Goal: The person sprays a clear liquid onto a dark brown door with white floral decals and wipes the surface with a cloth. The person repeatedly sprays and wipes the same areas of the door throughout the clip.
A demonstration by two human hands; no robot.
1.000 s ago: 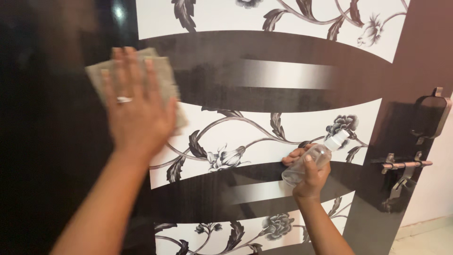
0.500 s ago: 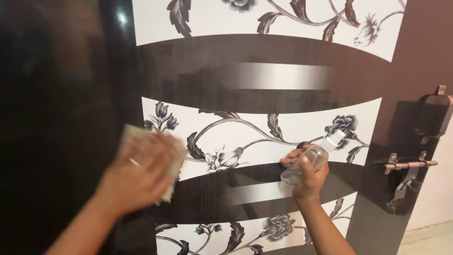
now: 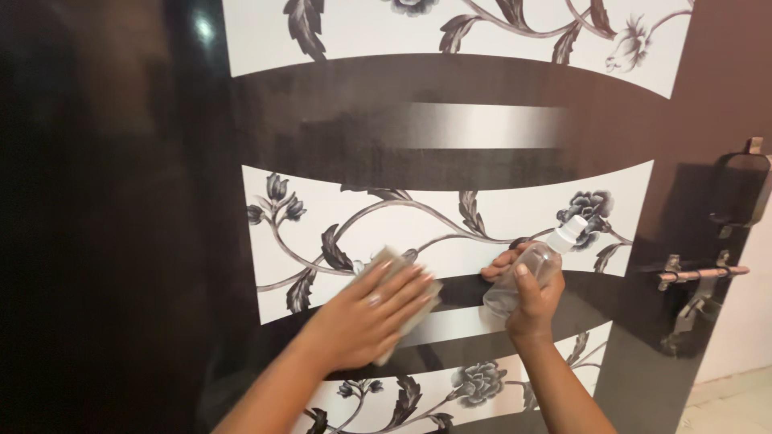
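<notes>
At the lower centre of the frame the left hand (image 3: 366, 317) lies flat, fingers spread, pressing a beige cloth (image 3: 414, 293) against the door (image 3: 482, 128). Just right of it the right hand (image 3: 531, 297) is closed around a clear spray bottle (image 3: 531, 269) with a white cap, tilted toward the upper right, knuckles resting on the door. Behind both runs the glossy dark door with white curved bands of grey flowers and vines. At the right edge sit a metal lever handle (image 3: 700, 275) and a latch (image 3: 741, 185).
</notes>
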